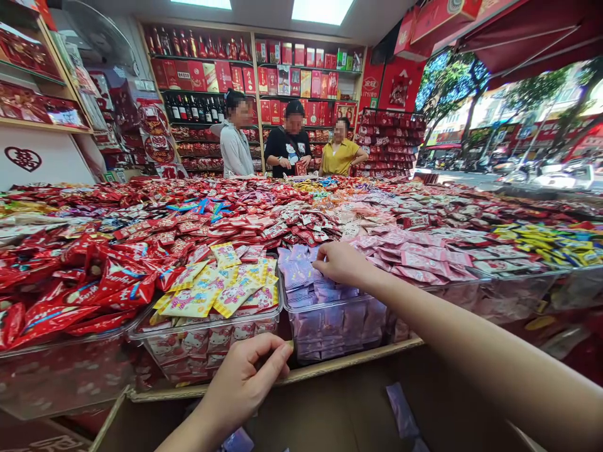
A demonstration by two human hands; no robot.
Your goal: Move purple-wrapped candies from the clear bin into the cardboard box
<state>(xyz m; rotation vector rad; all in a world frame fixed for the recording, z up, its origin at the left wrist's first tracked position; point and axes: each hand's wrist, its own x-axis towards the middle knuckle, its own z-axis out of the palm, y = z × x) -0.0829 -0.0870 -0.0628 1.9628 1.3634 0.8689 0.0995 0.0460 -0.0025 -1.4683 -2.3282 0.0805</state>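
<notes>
A person's right hand point(342, 263) reaches over a shop bench point(330, 364) heaped with wrapped sweets, its fingers point(325, 267) curled down onto the lilac packets point(301, 273) piled in a clear plastic bin point(330, 326); whether they have pinched a packet cannot be told, as the tips are hidden among the wrappers. The packets lie directly under and just left of those fingers, flat and glossy, long axes pointing every way. The left hand point(247, 380) hangs lower and nearer the camera, loosely curled and holding nothing, just below the neighbouring bin point(202, 342) of yellow packets point(221, 292); the right is plainly the nearer hand to the lilac pile. One stray lilac packet point(401, 411) lies in a cardboard box point(339, 408) beneath. Three people point(287, 141) stand at the far side, before shelves point(254, 69) of red boxes.
</notes>
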